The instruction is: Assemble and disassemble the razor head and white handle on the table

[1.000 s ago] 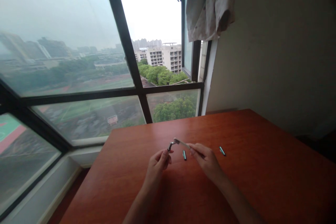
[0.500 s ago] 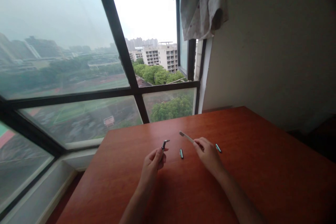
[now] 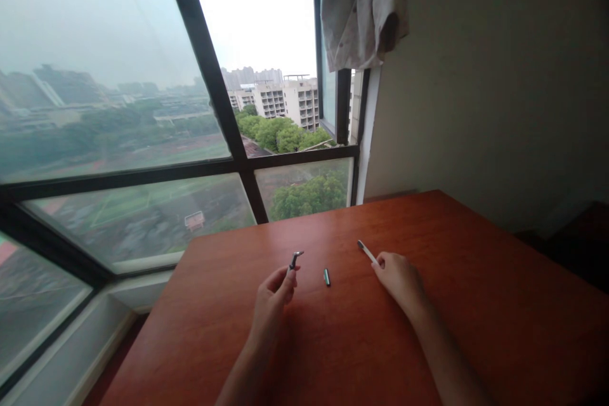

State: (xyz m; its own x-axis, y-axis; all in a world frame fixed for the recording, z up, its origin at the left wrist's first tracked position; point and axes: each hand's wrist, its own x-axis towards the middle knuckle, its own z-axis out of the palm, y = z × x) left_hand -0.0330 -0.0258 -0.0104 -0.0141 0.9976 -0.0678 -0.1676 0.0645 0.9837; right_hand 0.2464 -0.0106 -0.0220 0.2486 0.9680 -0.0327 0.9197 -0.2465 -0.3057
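My left hand (image 3: 273, 295) pinches a small dark bent metal part (image 3: 295, 259) and holds it just above the red-brown table (image 3: 476, 304). My right hand (image 3: 398, 276) is closed on a thin pale stick-like handle (image 3: 366, 250) whose tip points away to the left, low over the table. A small dark cylinder with a teal band (image 3: 327, 276) lies on the table between my two hands. A second such cylinder, seen earlier near my right hand, is now hidden.
A large window with a dark frame (image 3: 238, 165) stands beyond the table's far edge. A pale garment (image 3: 361, 6) hangs at the window's top right. A plain wall (image 3: 499, 76) runs along the table's right side.
The pale handle and the bent metal part, joined a second ago, have come apart. My right hand has carried the handle away to the right; my left hand has stayed put with the bent part.
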